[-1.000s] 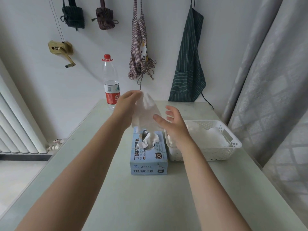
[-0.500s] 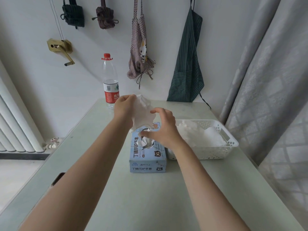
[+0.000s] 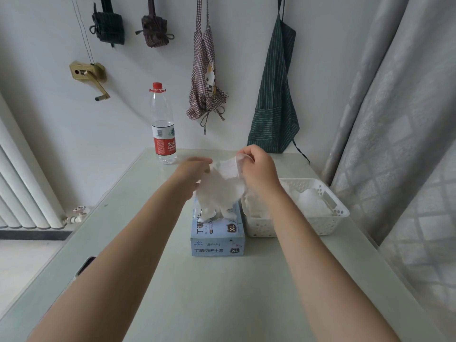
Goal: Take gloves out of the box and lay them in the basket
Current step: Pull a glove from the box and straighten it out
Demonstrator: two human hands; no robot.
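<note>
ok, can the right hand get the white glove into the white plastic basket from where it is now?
Probably yes. The right hand pinches the white glove together with the left hand, above the blue glove box. The white perforated plastic basket sits just to its right, open-topped, with nothing between; the left hand must let go first.

1. Glove box (image 3: 217, 240), front face: showing "丁腈防护手套" w/ "XL" badge; small logo line above it too small to read.
2. Same box, top face: showing "XL" badge again; "丁腈" legible, rest of line being covered by a white glove (image 3: 219, 188).
3. Water bottle (image 3: 162, 127), red label: displaying "农夫" + "NONGFU"; remaining print illegible.
</note>
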